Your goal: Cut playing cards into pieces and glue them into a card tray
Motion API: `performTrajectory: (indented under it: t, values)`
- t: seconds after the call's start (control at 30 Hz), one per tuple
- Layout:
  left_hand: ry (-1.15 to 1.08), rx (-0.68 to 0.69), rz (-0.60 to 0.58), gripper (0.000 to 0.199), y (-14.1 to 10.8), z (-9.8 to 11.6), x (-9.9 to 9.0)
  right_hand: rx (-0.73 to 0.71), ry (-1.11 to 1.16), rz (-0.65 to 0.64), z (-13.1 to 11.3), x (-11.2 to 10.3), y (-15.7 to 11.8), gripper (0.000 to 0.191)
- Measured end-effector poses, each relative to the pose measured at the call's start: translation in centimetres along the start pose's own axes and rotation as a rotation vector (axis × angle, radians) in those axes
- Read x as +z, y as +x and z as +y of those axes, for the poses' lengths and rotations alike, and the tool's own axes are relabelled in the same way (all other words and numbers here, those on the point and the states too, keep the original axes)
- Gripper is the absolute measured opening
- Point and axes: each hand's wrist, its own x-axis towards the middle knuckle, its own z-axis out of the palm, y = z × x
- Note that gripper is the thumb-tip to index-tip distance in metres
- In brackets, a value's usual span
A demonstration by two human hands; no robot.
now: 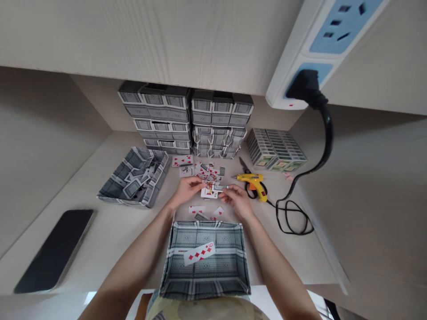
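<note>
My left hand is closed at the left edge of a jack card, its thumb and fingertips pinching a card's edge. From the right, my right hand pinches a small folded card with its patterned back showing, over the jack card. Loose face-up playing cards lie just beyond my fingers. Nearer to me, a few cut card pieces rest on the table. Between my forearms stands an open box made of cards, with a nine of diamonds strip inside.
At left are a card-built tray of folded cards and a black phone. Stacked card boxes stand behind. On the right lie a yellow glue gun, black scissors, card decks and a cable below a power strip.
</note>
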Motion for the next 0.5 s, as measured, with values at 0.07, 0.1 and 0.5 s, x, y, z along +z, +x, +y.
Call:
performTrajectory:
  t: [0.07, 0.1, 0.5]
  values:
    - [-0.016, -0.009, -0.02, 0.026, -0.1, 0.1, 0.0, -0.007, -0.013, -0.001, 0.0, 0.0, 0.0, 0.029]
    - [-0.031, -0.014, -0.035, 0.025, -0.1, 0.1, 0.0, -0.009, -0.02, 0.002, -0.1, 0.1, 0.0, 0.029]
    - [-0.164, -0.074, -0.296, 0.018, -0.1, 1.9, -1.1, -0.107, -0.127, -0.027, -0.5, 0.9, -0.3, 0.027]
